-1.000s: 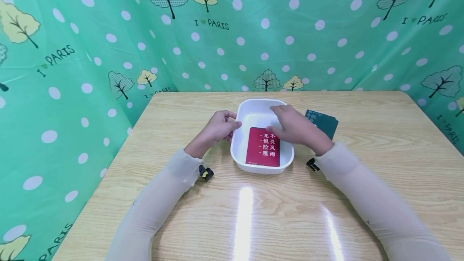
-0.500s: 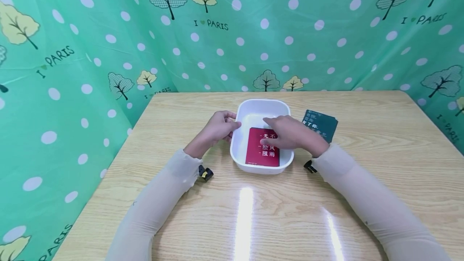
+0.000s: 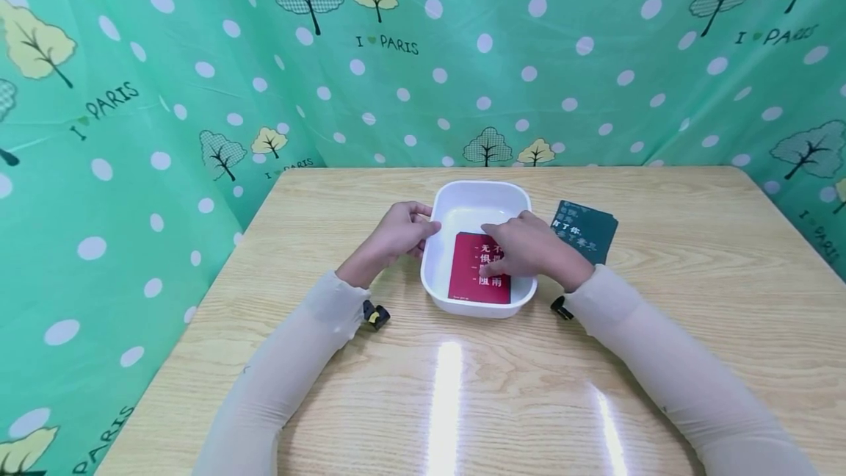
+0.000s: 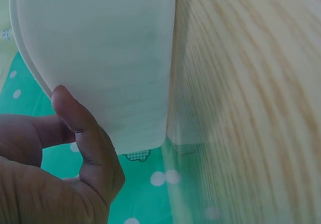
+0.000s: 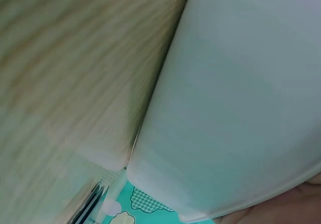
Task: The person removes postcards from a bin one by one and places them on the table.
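Observation:
A white plastic basin (image 3: pixel 476 311) with rounded corners stands on the table. My left hand (image 3: pixel 399 230) holds its left side, thumb on the rim and fingers outside against the wall, as the left wrist view also shows on the basin's outer wall (image 4: pixel 115 58). Inside lies a small stack of red cards (image 3: pixel 465 278) with white Chinese characters. My right hand (image 3: pixel 522 244) reaches over the right rim into the basin; its thumb lies over the cards, index finger stretched apart from it. In the right wrist view the basin wall (image 5: pixel 225 93) hides most of that hand.
Dark green cards (image 3: pixel 588 230) with pale lettering lie slightly fanned on the wooden table (image 3: pixel 330 402), just right of the basin. Behind the table hangs a green dotted curtain (image 3: pixel 423 123). Small black pieces (image 3: pixel 376 315) sit at both wrists.
My right hand has moved down and toward the front inside the basin, its thumb now lower over the red cards. The left hand and the basin have stayed put.

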`<state>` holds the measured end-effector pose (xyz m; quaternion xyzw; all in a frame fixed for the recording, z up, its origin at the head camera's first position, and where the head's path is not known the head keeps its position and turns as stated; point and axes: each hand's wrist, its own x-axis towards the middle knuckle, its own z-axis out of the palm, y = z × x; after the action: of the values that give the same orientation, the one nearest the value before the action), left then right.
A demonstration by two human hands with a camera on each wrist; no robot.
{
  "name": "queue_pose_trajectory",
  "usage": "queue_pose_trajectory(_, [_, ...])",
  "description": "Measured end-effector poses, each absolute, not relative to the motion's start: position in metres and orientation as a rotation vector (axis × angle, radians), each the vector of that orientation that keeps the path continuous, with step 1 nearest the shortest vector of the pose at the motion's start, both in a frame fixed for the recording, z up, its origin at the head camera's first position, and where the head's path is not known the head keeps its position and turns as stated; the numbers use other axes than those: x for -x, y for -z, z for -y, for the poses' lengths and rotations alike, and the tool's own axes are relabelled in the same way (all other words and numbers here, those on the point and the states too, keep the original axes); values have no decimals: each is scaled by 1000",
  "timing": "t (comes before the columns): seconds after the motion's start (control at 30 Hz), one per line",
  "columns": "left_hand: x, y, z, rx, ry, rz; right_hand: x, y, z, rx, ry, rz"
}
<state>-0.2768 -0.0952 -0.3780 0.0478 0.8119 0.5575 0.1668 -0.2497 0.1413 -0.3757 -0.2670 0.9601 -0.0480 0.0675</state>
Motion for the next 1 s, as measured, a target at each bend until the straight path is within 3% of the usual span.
queue_pose_trajectory(1.0, [277,378,93,-132,-1572,-2322,249,378,-141,793,183,-2957])
